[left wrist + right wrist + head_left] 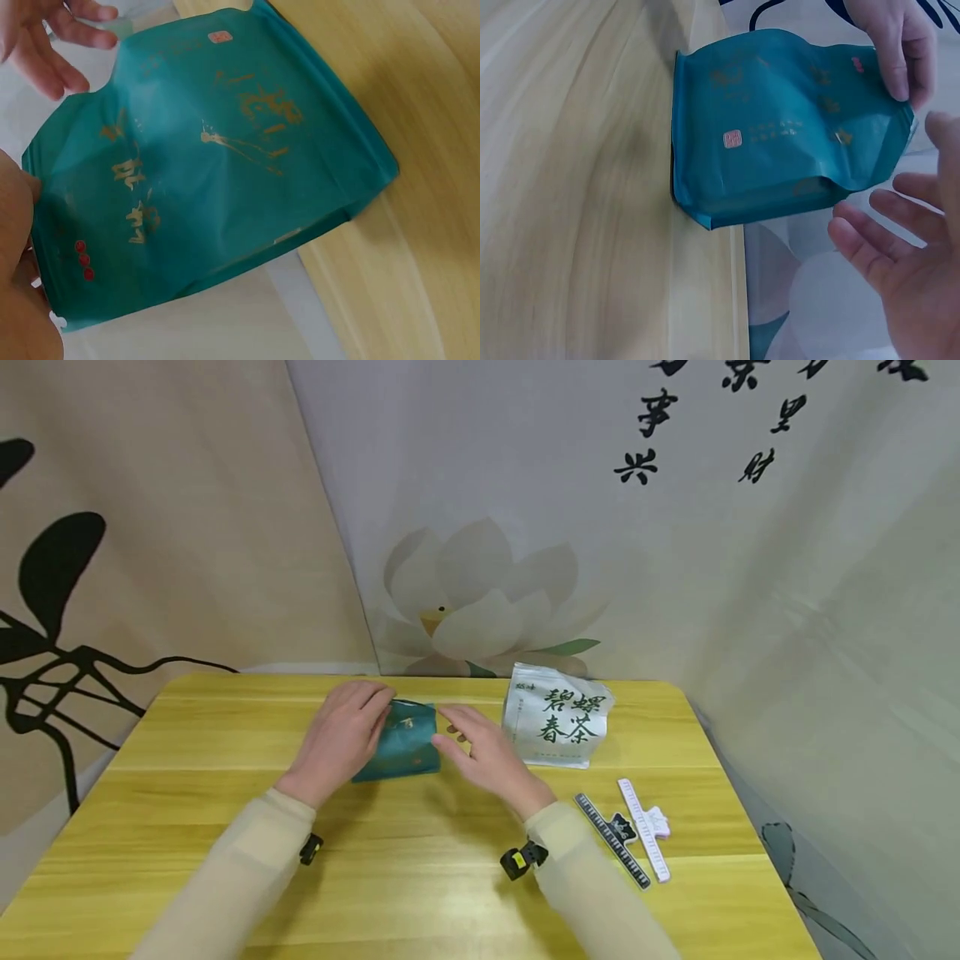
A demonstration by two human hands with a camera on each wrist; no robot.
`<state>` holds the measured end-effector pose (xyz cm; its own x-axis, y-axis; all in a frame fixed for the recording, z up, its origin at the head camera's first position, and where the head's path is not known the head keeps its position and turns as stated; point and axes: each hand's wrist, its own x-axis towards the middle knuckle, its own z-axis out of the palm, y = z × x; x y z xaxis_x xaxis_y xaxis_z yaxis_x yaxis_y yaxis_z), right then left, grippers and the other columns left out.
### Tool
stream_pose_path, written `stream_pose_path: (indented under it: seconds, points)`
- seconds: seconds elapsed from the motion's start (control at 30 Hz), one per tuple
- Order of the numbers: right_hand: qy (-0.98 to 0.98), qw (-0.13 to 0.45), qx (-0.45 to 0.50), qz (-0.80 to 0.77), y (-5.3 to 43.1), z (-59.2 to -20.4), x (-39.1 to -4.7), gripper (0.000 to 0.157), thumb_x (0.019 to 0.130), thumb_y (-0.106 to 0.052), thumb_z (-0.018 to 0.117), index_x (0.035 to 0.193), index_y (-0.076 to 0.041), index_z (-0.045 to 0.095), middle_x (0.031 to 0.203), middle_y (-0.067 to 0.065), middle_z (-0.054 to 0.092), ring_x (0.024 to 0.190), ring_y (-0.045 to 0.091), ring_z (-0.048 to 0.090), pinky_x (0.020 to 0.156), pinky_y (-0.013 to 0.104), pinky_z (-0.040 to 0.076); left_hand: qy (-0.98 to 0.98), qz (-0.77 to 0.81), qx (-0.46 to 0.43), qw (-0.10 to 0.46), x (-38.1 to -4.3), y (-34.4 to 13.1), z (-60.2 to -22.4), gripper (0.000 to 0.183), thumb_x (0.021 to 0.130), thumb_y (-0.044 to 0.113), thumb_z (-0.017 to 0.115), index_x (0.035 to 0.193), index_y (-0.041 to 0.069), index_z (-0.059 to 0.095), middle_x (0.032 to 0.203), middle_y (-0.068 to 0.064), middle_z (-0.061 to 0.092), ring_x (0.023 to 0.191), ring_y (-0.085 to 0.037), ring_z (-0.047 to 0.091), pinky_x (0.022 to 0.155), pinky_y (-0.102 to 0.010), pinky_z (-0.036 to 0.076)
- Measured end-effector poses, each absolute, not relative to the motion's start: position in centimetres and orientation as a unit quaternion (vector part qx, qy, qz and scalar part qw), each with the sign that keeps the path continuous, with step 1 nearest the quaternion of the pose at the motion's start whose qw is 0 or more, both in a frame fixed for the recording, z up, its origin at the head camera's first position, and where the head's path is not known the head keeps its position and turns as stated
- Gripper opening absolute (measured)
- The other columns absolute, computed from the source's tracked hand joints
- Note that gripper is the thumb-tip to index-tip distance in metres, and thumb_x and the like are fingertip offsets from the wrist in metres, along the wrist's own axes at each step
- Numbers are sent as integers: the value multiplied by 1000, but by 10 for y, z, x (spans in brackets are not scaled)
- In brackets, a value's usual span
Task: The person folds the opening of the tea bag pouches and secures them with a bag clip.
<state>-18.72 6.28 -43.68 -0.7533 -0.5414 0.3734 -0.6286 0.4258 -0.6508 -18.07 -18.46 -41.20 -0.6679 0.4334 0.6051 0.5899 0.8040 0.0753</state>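
Note:
A teal tea bag with gold lettering stands on the wooden table. My left hand pinches its top left corner between thumb and fingers, as the right wrist view also shows at the bag's top edge. On the other side, my right hand has its fingers spread and relaxed, with the fingertips right at the bag's side edge. In the right wrist view the right palm faces the bag and grips nothing. The bag's back is hidden.
A white tea bag with dark green characters stands at the back, right of my right hand. Nearer the front right lie a black clip and a white clip, side by side. A printed curtain hangs behind the table.

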Motion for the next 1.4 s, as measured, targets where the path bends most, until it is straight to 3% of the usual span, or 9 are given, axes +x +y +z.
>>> stream_pose_path:
  seconds: [0.23, 0.47, 0.57, 0.97, 1.4]
  points:
    - [-835, 26, 340, 431, 50, -435, -193, 49, 107, -23, 58, 150, -1, 50, 148, 16, 55, 112, 32, 67, 91, 49, 57, -906, -137, -281, 285, -182, -181, -412, 14, 95, 1, 70, 109, 1, 68, 108, -14, 69, 105, -36, 64, 103, -54, 47]
    - [-849, 55, 320, 417, 41, -435, -201, 37, 107, -22, 58, 139, -4, 62, 134, 11, 65, 88, 17, 62, 76, 29, 53, -907, -133, -280, 285, -184, -177, -411, 8, 96, 1, 70, 102, 3, 65, 101, -12, 67, 100, -34, 63, 101, -53, 47]
    - [-851, 63, 310, 420, 38, -434, -203, 32, 107, -20, 57, 134, -4, 66, 127, 12, 68, 82, 17, 61, 75, 28, 52, -906, -135, -279, 287, -185, -174, -411, 7, 96, 0, 69, 100, 3, 64, 99, -12, 66, 98, -34, 63, 99, -53, 47]
    - [-848, 54, 295, 437, 28, -432, -202, 26, 105, -14, 60, 125, 0, 68, 117, 16, 67, 92, 24, 66, 82, 31, 56, -922, -144, -254, 256, -184, -169, -410, 11, 101, 1, 61, 91, 5, 57, 88, -9, 62, 91, -32, 60, 93, -53, 44]
    - [-847, 41, 286, 446, 29, -435, -205, 24, 106, -11, 56, 124, -2, 69, 116, 15, 66, 92, 23, 61, 81, 30, 52, -916, -159, -268, 253, -188, -167, -413, 8, 101, 1, 60, 97, 7, 63, 94, -8, 68, 89, -29, 59, 86, -49, 36]
